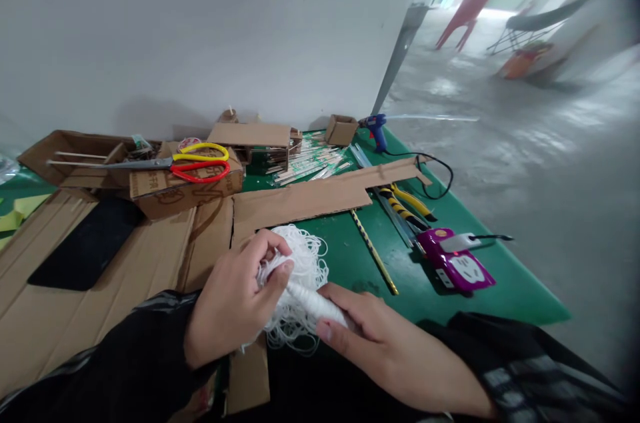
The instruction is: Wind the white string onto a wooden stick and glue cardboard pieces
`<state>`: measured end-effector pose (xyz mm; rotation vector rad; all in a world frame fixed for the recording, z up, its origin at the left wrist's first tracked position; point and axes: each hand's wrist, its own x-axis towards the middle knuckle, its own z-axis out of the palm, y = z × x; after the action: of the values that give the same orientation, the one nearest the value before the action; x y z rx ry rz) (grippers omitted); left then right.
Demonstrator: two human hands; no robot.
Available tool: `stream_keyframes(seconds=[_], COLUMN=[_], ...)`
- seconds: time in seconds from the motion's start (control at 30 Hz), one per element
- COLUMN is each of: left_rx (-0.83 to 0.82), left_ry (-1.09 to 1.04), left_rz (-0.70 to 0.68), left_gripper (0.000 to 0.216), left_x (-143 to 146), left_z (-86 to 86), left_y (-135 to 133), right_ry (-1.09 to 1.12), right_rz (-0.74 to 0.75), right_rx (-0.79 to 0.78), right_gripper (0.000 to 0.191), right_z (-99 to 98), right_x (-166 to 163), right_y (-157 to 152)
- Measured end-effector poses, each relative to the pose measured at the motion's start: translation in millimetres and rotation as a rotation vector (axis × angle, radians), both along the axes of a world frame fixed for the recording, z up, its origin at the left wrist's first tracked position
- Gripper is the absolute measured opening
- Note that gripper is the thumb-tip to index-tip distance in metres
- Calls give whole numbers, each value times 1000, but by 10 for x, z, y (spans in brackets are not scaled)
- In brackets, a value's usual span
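Note:
My right hand [373,336] is wrapped round a white roll wound with string [315,303], tilted toward the left. My left hand [245,296] is closed with thumb and fingers pinching white string beside the roll's far end. A loose, tangled heap of white string [305,253] lies under and behind both hands at the table's near edge. Part of the roll is hidden inside my right palm, and the exact strands in my left fingers are partly covered.
Cardboard pieces [300,200] cross the green table [520,290]. Scissors [195,163] rest on a cardboard box [185,190]. A black tablet-like slab [87,243] lies left. Rightward are a striped pencil [375,253], pliers [413,203], a purple power socket [455,263] and a blue glue gun [377,133].

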<state>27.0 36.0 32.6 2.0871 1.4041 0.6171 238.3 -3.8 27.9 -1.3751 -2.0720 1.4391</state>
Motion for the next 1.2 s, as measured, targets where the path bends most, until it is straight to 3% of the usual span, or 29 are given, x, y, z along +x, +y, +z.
stream_keyframes(seconds=[0.2, 0.3, 0.47, 0.57, 0.73, 0.87, 0.97, 1.03, 1.2], left_rx=[116, 125, 265, 274, 50, -283, -571, -540, -211], left_ry=[90, 76, 106, 135, 87, -39, -175, -181, -102], left_rz=[-240, -305, -257, -307, -259, -166, -178, -179, -208], left_gripper=[10, 23, 28, 18, 7, 19, 26, 32, 39], left_x=[52, 71, 77, 79, 26, -69, -88, -63, -6], left_z=[85, 123, 110, 57, 59, 137, 137, 113, 27], left_y=[-132, -265, -477, -538, -520, -320, -137, -56, 6], right_ry=[120, 240, 549, 693, 654, 533, 444, 425, 437], right_rz=[-59, -103, -31, -65, -232, -379, -396, -357, -253], right_rx=[-11, -19, -380, -371, -362, -482, -514, -523, -496], right_gripper=[30, 26, 52, 58, 45, 43, 37, 33, 34], right_z=[-57, -126, -263, -288, -296, -316, -311, -305, -329], right_x=[-100, -119, -92, -129, -206, -197, -185, -180, -150], right_y=[24, 36, 73, 97, 96, 69, 65, 73, 94])
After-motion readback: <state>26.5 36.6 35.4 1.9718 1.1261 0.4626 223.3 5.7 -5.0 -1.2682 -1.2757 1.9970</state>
